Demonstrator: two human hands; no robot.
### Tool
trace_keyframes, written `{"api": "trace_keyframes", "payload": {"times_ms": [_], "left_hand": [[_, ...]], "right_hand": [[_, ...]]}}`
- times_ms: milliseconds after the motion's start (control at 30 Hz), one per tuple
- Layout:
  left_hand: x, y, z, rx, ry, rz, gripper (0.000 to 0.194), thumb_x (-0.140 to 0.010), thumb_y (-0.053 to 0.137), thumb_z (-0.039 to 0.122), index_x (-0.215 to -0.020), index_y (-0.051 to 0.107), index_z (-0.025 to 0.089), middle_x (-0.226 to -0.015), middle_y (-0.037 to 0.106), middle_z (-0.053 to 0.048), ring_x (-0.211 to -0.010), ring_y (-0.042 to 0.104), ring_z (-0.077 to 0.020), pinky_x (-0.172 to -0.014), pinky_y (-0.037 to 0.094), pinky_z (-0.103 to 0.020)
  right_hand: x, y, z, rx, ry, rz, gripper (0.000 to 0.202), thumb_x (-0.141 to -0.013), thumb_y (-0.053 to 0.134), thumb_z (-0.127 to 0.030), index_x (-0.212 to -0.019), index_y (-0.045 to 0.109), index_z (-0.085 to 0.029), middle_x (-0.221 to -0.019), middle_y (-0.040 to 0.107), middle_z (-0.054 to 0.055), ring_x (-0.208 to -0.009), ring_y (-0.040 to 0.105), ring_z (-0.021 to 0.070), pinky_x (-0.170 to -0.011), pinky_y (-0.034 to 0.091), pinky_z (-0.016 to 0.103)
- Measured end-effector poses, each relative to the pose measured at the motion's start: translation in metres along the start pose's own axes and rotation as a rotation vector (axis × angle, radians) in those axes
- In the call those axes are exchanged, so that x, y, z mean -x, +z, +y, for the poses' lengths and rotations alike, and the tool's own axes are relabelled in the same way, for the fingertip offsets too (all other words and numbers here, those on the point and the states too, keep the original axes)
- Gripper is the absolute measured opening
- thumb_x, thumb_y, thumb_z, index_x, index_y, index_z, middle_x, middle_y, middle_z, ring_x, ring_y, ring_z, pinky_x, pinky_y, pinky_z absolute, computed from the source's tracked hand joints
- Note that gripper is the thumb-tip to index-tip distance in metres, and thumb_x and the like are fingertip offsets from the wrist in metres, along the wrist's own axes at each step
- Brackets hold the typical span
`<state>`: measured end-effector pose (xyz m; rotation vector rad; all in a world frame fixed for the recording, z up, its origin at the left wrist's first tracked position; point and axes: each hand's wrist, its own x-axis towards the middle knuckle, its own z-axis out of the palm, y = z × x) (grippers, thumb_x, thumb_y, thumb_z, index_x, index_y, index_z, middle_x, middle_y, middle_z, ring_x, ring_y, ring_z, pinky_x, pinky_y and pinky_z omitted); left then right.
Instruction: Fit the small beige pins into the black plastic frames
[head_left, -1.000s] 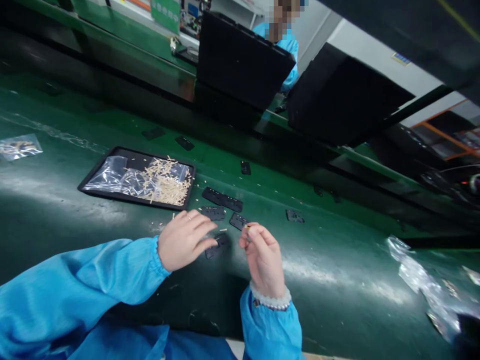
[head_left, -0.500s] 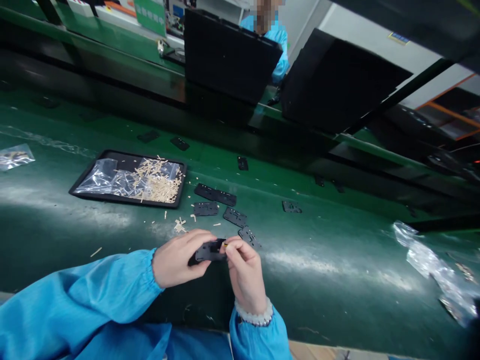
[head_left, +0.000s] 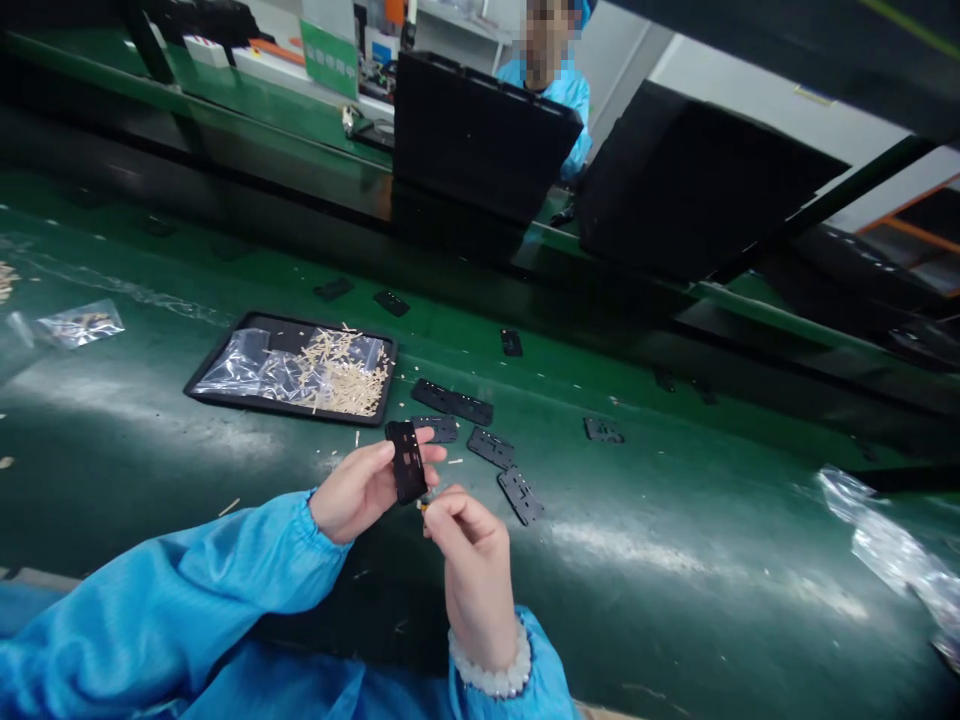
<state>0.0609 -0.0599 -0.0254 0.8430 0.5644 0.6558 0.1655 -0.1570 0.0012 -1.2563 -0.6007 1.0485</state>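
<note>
My left hand [head_left: 364, 488] grips a black rectangular plastic plate [head_left: 407, 462] with small cut-outs, thumb on its face and fingers behind. The plate is tilted up on end. Just below its lower edge, my right hand [head_left: 476, 560] pinches a tiny yellowish piece [head_left: 423, 507] between thumb and forefinger; its kind is too small to make out. Beyond the hands, similar black plates lie on the green bench, one close by [head_left: 520, 496] and another [head_left: 491, 447] behind it.
A black tray [head_left: 289, 411] holds clear plastic bags and a heap of small beige strips [head_left: 349, 375]. Clear bags lie at left [head_left: 81, 324] and right [head_left: 892, 540]. Large black panels [head_left: 487, 140] stand on a ledge at the back, with a person in blue [head_left: 577, 105] behind.
My left hand has turned the black plate from lying flat to standing on end. My right hand has drawn slightly down and away from it, still pinching the yellowish piece. The view has shifted.
</note>
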Motion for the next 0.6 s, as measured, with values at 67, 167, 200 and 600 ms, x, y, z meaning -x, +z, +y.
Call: {"api": "trace_keyframes", "payload": {"times_ms": [67,167,200,600], "left_hand": [[0.000,-0.001,0.003,0.015,0.011,-0.007,0.045,-0.080,0.051,0.045,-0.112,0.064,0.015,-0.105,0.069,-0.015,-0.079,0.066,-0.0235,-0.075,0.053,-0.043],[0.000,0.000,0.005,0.039,0.027,-0.027,0.043,-0.079,0.055,0.044,-0.110,0.065,0.015,-0.104,0.069,-0.015,-0.079,0.066,-0.0235,-0.074,0.053,-0.043],[0.000,0.001,0.006,0.053,0.033,-0.035,0.043,-0.078,0.057,0.043,-0.110,0.065,0.015,-0.104,0.069,-0.015,-0.079,0.066,-0.0236,-0.075,0.053,-0.043],[0.002,-0.002,0.011,0.199,0.037,-0.078,0.032,-0.078,0.063,0.037,-0.105,0.069,0.021,-0.098,0.071,-0.009,-0.080,0.064,-0.0175,-0.076,0.053,-0.032]], "right_hand": [[0.000,0.003,0.000,0.048,-0.011,-0.018,0.024,-0.073,0.065,-0.030,-0.055,0.055,-0.018,-0.058,0.043,-0.003,-0.057,0.037,0.0111,-0.056,0.034,0.026],[-0.002,0.007,0.000,0.100,-0.028,-0.029,0.022,-0.074,0.063,-0.027,-0.056,0.055,-0.018,-0.059,0.042,-0.003,-0.058,0.037,0.0112,-0.057,0.033,0.026],[-0.003,0.008,0.001,0.113,-0.032,-0.034,0.022,-0.074,0.063,-0.026,-0.056,0.055,-0.018,-0.059,0.042,-0.003,-0.059,0.038,0.0114,-0.057,0.033,0.026],[-0.009,0.015,0.008,0.189,-0.035,-0.057,0.020,-0.076,0.060,-0.023,-0.057,0.054,-0.019,-0.060,0.041,-0.003,-0.061,0.039,0.0118,-0.061,0.034,0.026]]}}
